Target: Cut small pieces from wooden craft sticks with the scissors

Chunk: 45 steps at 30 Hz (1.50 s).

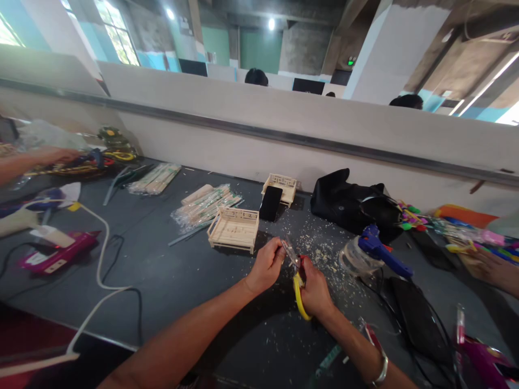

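My right hand (315,289) is closed around a pair of scissors (299,296) with yellow handles, its blades angled up and left. Close to the blades, my left hand (265,266) is closed in a pinch; whatever lies between its fingertips is too small to make out. Just beyond my left hand stands a small bench model (234,229) made of pale wooden sticks, with a railed back. Behind it, a black phone (271,203) leans against a second stick-built bench (285,186). Pale clippings (320,248) lie scattered on the dark table around my hands.
A blue glue gun (383,251) rests on a clear jar (357,256) at the right, near a black bag (352,202). Packs of wooden sticks (206,205) lie left of centre. A white cable (106,243) runs from a magenta power strip (60,254). Other people's hands show at both sides.
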Tool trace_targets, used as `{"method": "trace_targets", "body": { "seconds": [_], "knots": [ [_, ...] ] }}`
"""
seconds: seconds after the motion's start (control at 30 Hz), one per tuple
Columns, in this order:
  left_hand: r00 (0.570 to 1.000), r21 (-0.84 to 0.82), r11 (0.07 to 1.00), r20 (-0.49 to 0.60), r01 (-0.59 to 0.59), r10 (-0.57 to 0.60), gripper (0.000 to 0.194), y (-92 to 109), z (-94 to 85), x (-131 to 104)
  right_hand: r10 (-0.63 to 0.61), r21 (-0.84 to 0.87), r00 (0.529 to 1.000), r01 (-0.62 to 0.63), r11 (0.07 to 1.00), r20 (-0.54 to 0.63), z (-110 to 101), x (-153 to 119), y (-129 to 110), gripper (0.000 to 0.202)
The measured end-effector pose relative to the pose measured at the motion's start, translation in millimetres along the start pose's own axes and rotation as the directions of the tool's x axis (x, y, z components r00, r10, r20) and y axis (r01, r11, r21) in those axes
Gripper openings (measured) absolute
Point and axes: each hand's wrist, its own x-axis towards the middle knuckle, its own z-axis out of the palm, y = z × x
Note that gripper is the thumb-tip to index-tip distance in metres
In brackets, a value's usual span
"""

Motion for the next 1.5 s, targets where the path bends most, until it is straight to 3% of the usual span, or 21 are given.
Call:
{"method": "trace_targets", "body": {
  "seconds": [0.37, 0.87, 1.07, 1.17, 1.3, 1.4, 1.5],
  "knots": [
    [0.999, -0.048, 0.998, 0.031, 0.034, -0.033, 0.029, 6.0, -3.0, 2.2, 0.043, -0.185, 0.998, -0.036, 0.982, 0.039, -6.4, 2.4, -8.2, 0.039],
    [0.998, -0.059, 0.998, 0.058, 0.015, -0.011, 0.036, 7.2, -1.3, 0.3, 0.006, -0.093, 0.999, -0.001, 0.996, 0.049, -5.8, 1.3, -10.2, 0.047],
    [0.996, -0.08, 0.994, 0.057, 0.078, -0.074, 0.037, 6.6, -0.9, -0.7, 0.039, -0.039, 0.996, -0.036, 0.999, 0.077, -7.8, 2.1, -11.6, 0.044],
    [0.989, -0.165, 0.976, 0.045, 0.145, -0.139, 0.038, 3.4, 2.6, -1.5, 0.055, -0.031, 0.997, -0.053, 0.998, 0.06, -7.0, 1.9, -11.8, 0.04],
    [0.966, -0.508, 0.824, 0.074, 0.252, -0.25, 0.034, 2.9, 3.3, 2.0, 0.048, 0.073, 0.998, -0.05, 0.996, 0.035, -8.2, 1.5, -14.4, 0.037],
    [0.947, -0.729, 0.606, 0.229, 0.32, -0.225, 0.042, 5.7, -1.6, 6.4, -0.007, 0.237, 0.996, -0.015, 0.971, 0.089, -13.0, 2.7, -21.1, 0.031],
    [0.911, -0.803, 0.429, 0.365, 0.413, -0.195, 0.044, 6.9, -4.9, 8.5, -0.078, 0.308, 0.984, 0.027, 0.951, 0.157, -17.0, 4.6, -27.2, 0.024]
  ]
}}
